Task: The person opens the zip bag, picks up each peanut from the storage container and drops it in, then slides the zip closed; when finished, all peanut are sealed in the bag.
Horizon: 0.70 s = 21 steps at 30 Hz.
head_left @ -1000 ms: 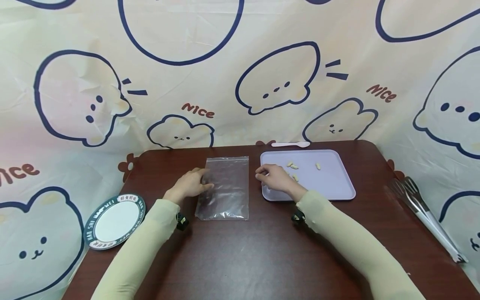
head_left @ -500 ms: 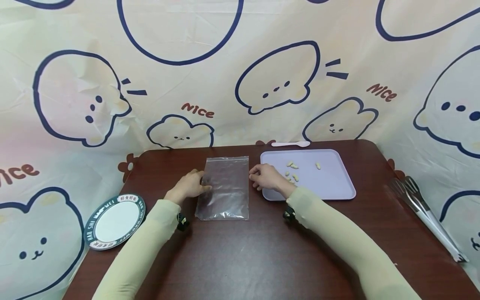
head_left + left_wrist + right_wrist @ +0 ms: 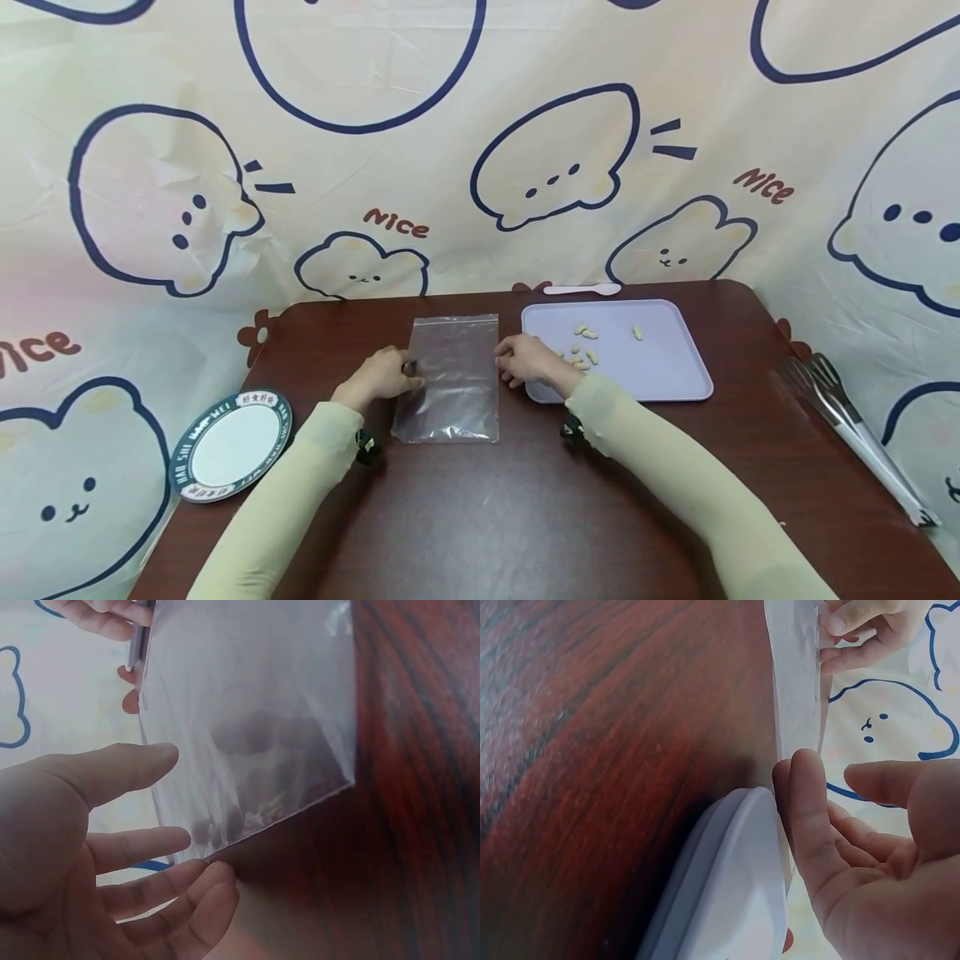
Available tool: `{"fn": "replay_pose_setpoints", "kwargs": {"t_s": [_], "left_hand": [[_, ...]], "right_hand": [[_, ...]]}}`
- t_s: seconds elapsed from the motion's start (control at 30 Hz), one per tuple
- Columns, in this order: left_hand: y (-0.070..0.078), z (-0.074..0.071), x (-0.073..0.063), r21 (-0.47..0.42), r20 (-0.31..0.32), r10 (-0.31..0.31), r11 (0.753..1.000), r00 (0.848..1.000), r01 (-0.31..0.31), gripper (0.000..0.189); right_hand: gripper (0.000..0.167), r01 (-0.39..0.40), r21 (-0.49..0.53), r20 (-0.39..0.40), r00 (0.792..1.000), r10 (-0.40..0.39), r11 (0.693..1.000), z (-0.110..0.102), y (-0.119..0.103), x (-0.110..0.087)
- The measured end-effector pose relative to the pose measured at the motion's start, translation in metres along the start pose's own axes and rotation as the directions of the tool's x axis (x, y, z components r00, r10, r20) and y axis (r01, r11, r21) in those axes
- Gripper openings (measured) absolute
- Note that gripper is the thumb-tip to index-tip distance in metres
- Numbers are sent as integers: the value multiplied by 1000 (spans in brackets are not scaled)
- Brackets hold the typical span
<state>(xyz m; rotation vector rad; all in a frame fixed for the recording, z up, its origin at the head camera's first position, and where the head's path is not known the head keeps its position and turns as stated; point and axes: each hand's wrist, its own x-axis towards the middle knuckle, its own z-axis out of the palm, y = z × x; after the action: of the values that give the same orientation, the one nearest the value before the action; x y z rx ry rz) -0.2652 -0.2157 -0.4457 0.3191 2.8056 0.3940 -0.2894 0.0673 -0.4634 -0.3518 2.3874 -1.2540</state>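
Observation:
A clear plastic zip bag (image 3: 453, 387) lies flat on the dark wooden table. At its left edge is my left hand (image 3: 381, 373); in the left wrist view, the thumb (image 3: 150, 761) stands apart from the fingers beside the bag (image 3: 247, 697). My right hand (image 3: 528, 358) is at the bag's right edge, between it and the lilac tray (image 3: 660, 375). In the right wrist view the right fingertips overlap the end of the bag (image 3: 796, 682), with the thumb (image 3: 881, 780) held away. Several peanuts (image 3: 592, 357) lie on the tray, some partly hidden behind the right hand.
A pale plastic spoon (image 3: 582, 290) lies behind the tray at the table's back edge. On the left is a white plate with a green rim (image 3: 282, 417). Metal tongs (image 3: 862, 442) lie along the right edge. A printed curtain (image 3: 450, 175) hangs behind the table.
My right hand has moved left, from over the tray's left side to the bag's right edge, uncovering more peanuts. The left hand has barely shifted at the bag's left edge.

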Motion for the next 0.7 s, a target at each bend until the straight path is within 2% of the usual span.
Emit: {"fn": "replay_pose_setpoints", "kwargs": {"t_s": [0.27,0.5,0.7], "left_hand": [[1,0,0,-63,-6,-22,998,1000,21,52],[-3,0,3,-99,-59,-40,994,997,34,51],[-4,1,4,-133,-62,-65,990,996,56,56]], "right_hand": [[31,4,4,25,1000,-5,1000,0,0,-2],[32,20,-35,36,999,-18,999,-1,1,-5],[33,26,-68,73,997,-21,997,0,-1,-7]]}}
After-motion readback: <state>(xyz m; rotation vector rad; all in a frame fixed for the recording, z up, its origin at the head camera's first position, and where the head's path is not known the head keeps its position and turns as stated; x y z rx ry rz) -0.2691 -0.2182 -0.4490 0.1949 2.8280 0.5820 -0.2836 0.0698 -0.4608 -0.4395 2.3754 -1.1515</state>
